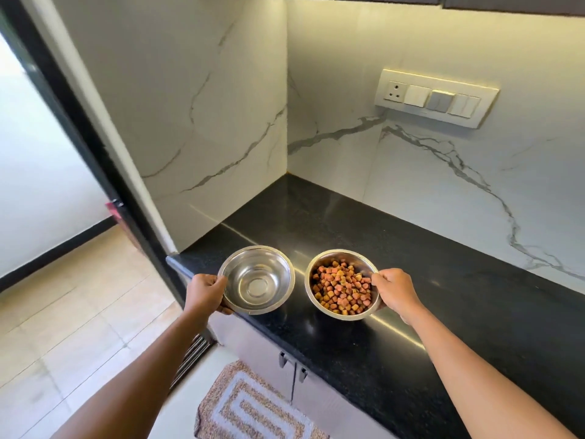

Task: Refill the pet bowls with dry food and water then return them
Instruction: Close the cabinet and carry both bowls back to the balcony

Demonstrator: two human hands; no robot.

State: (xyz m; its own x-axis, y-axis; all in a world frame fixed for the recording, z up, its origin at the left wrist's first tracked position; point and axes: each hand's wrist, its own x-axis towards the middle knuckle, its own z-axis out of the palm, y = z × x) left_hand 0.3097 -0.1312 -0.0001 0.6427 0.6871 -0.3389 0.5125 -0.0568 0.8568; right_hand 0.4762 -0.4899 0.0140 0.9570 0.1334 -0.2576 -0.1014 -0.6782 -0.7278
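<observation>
From the head camera, both bare arms reach forward over the front edge of a black countertop (411,280). The left hand (205,291) is closed on the near-left rim of a steel bowl (257,279), thumb on top of the rim and fingers curled under it; this bowl looks shiny inside, and I cannot tell whether it holds water. Just to the right of that hand's bowl, close but not touching it, sits a second steel bowl (342,285) full of brown and reddish dry food (340,289). The right hand (395,291) grips this one at its right rim in the same way. Whether the bowls rest on the counter or are held just above it is hard to say. Beyond the hands a white marbled wall carries a switch panel (435,101). Below the left forearm lies a patterned mat (250,407) on the tiled floor, beside the cabinet doors (294,372) under the counter.
</observation>
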